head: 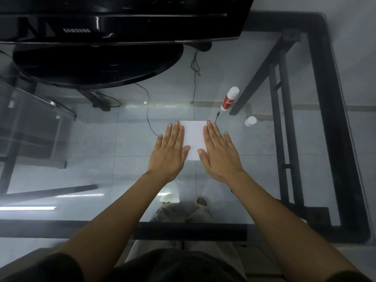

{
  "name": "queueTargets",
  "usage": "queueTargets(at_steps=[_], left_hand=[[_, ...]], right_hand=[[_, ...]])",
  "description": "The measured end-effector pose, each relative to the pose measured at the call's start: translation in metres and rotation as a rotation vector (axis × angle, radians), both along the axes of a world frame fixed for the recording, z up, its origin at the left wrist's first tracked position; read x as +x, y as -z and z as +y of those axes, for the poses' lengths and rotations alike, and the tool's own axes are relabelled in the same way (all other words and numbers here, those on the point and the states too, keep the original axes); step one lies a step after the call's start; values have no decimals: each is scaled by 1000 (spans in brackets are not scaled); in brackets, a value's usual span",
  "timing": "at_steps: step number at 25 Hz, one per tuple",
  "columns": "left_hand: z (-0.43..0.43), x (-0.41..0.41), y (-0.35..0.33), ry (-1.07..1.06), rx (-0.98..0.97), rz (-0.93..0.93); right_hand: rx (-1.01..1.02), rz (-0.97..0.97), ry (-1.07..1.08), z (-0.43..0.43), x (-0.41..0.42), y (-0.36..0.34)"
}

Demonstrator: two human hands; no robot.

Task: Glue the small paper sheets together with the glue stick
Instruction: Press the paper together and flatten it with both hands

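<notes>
A small white paper sheet (pixel 193 139) lies flat on the glass table (pixel 101 139); whether more than one sheet is stacked there I cannot tell. My left hand (pixel 169 153) lies palm down over its left edge, fingers spread. My right hand (pixel 220 154) presses flat on its right edge. Neither hand grips anything. A red and white glue stick (pixel 229 98) stands upright beyond the paper to the right. Its white cap (pixel 250 121) sits apart, nearer to me.
A black monitor (pixel 122 23) on a round stand (pixel 97 62) fills the far left. Thin cables (pixel 149 117) run across the glass toward the paper. The black table frame (pixel 333 119) runs along the right edge and near edge.
</notes>
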State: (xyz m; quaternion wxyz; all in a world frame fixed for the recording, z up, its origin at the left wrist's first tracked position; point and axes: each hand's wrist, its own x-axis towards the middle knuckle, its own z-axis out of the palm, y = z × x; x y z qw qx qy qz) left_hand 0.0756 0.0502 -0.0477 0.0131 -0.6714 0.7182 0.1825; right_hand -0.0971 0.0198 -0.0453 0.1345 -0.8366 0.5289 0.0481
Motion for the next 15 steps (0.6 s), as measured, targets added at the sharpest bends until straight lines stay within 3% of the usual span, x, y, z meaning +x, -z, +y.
queueTargets(at_steps=[5,9,12,15], left_hand=[[1,4,-16,-37,-42,298],[-20,-20,-34,-94,-178,440],[-53,-51,-44,-139,-171,496],[-88,-74,-51,-216,-157,564]], right_hand=[[24,-167,69,8,-7,-6],[-86,-302,478,32,-24,-7],[-116,-181,672,31,-45,-4],[-69,-94,712,25,-56,0]])
